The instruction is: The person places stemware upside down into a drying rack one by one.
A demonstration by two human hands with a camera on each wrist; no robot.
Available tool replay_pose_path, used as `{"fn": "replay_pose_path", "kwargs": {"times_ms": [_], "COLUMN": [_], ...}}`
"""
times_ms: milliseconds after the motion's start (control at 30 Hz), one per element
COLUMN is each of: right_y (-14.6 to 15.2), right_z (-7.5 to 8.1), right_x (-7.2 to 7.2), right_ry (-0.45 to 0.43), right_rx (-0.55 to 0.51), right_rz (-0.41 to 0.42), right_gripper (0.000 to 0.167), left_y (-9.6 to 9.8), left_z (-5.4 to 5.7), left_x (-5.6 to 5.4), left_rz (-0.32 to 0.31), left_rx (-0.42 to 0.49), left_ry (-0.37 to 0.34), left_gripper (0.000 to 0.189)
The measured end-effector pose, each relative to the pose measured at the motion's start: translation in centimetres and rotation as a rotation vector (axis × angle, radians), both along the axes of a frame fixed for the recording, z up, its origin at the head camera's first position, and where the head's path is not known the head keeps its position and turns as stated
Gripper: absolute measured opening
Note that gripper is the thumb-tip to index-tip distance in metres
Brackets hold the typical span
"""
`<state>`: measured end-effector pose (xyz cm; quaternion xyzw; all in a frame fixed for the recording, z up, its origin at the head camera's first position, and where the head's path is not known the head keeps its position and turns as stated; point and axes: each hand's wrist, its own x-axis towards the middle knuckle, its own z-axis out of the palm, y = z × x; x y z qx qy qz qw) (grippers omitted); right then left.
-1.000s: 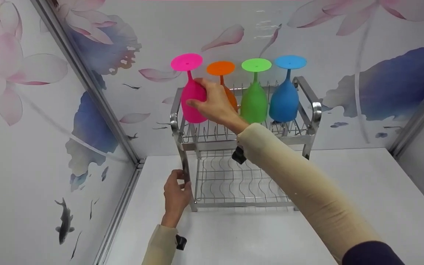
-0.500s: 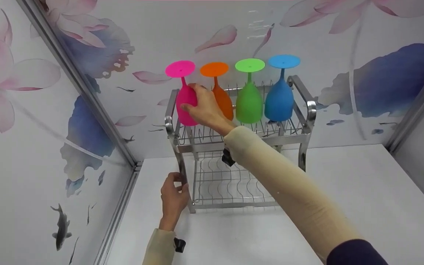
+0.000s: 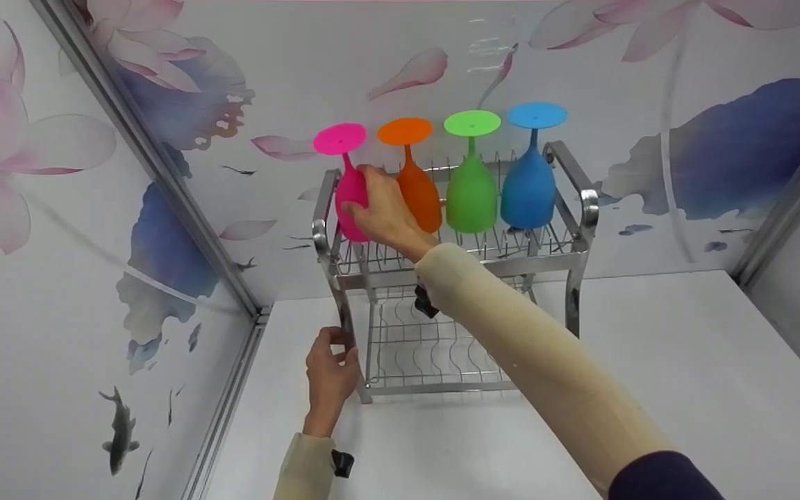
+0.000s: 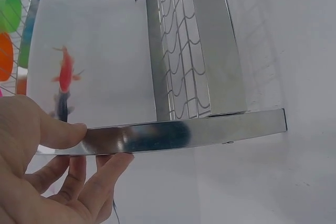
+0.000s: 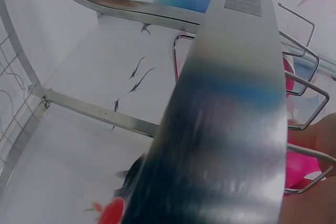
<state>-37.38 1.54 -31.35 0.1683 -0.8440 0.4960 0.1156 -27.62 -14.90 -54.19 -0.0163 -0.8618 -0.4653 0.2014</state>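
Observation:
A two-tier metal dish rack (image 3: 455,267) stands against the back wall. On its top tier, upside down in a row, are an orange goblet (image 3: 419,187), a green goblet (image 3: 471,194), a blue goblet (image 3: 529,187) and, at the left end, a pink goblet (image 3: 350,187). My right hand (image 3: 387,212) grips the pink goblet's bowl, which tilts slightly; its rim is down among the wires. In the right wrist view a metal bar hides most of that goblet. My left hand (image 3: 332,371) pinches the rack's left front leg (image 4: 142,137) between thumb and fingers.
The lower tier (image 3: 435,347) is a wire shelf with wavy dividers. A white tabletop (image 3: 650,361) surrounds the rack. Flower-printed panels (image 3: 164,208) close in the left, back and right sides. A black wrist camera (image 3: 426,303) hangs under the right sleeve.
My right hand has lowered the pink goblet toward the top tier, its foot now below the orange one's level. The left hand stays on the rack's leg. The view shifted slightly.

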Motion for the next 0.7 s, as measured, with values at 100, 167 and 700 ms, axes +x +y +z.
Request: {"fn": "replay_pose_path", "kwargs": {"times_ms": [100, 167, 700], "right_y": [-0.09, -0.2, -0.45], "right_z": [-0.02, -0.07, -0.36], "right_x": [-0.02, 0.05, 0.25], "right_ry": [0.003, -0.003, -0.014], "right_rx": [-0.002, -0.003, 0.007], "right_rz": [-0.001, -0.002, -0.021], "right_gripper": [0.056, 0.056, 0.053], "left_y": [0.03, -0.02, -0.2], "left_z": [0.07, 0.08, -0.01], "left_x": [-0.02, 0.0, 0.26], "left_rz": [0.008, 0.013, 0.009], "left_rx": [-0.003, -0.005, -0.002], "left_ry": [-0.008, -0.006, -0.006], "left_gripper": [0.034, 0.034, 0.033]}}
